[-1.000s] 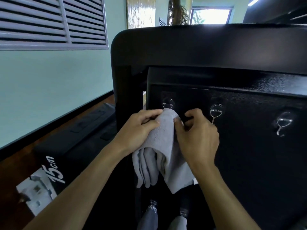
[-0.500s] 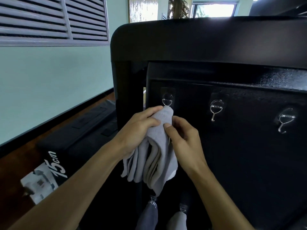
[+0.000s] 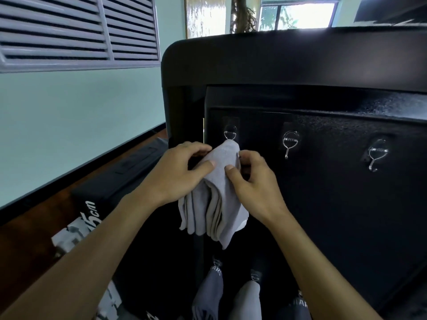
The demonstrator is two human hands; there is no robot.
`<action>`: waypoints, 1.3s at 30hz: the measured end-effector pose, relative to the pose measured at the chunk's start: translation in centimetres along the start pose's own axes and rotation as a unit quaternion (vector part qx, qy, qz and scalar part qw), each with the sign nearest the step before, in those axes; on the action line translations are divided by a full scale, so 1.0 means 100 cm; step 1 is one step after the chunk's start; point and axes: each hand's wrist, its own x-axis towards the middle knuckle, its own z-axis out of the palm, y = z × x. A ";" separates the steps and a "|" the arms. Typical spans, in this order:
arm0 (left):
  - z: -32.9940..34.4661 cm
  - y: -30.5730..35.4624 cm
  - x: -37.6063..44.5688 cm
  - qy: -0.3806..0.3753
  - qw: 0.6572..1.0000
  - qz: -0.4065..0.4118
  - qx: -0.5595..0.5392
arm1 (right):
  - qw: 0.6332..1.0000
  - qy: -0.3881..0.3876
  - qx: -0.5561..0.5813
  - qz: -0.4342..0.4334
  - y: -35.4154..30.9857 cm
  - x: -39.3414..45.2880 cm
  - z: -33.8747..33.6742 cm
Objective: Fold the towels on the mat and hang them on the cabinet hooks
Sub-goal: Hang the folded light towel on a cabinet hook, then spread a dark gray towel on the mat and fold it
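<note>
A folded grey towel (image 3: 216, 197) hangs in bunched layers against the black cabinet door (image 3: 323, 204). Its top fold sits right under the leftmost metal hook (image 3: 230, 134), hiding the hook's tip. My left hand (image 3: 178, 174) grips the towel's upper left side, thumb across the front. My right hand (image 3: 251, 183) pinches the upper right edge with thumb and curled fingers. Two more hooks hang bare to the right: the middle hook (image 3: 290, 143) and the right hook (image 3: 376, 155).
A black box marked "15cm" (image 3: 111, 185) lies on the wooden floor at the left, by the pale green wall. Other grey cloths (image 3: 231, 294) hang lower on the cabinet front. A louvred window (image 3: 76, 31) is above on the left.
The towel's top has been raised and drawn up to the leftmost hook. Both hands have shifted closer together near the top fold, and the towel hangs more bunched.
</note>
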 end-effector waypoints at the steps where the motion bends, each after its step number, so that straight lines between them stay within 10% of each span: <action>1: -0.006 0.003 -0.010 0.019 0.999 0.022 0.042 | 0.999 0.008 -0.030 -0.026 -0.003 -0.002 -0.004; 7: -0.033 0.032 -0.082 0.042 0.972 0.013 0.231 | 0.971 -0.014 -0.121 -0.208 -0.036 -0.022 -0.014; 19: 0.053 0.136 -0.286 0.088 0.871 -0.308 0.372 | 0.839 -0.285 -0.073 -0.458 -0.027 -0.128 0.006; 39: 0.331 0.401 -0.496 0.156 0.712 -0.618 0.294 | 0.613 -0.580 -0.060 -0.533 0.105 -0.393 -0.129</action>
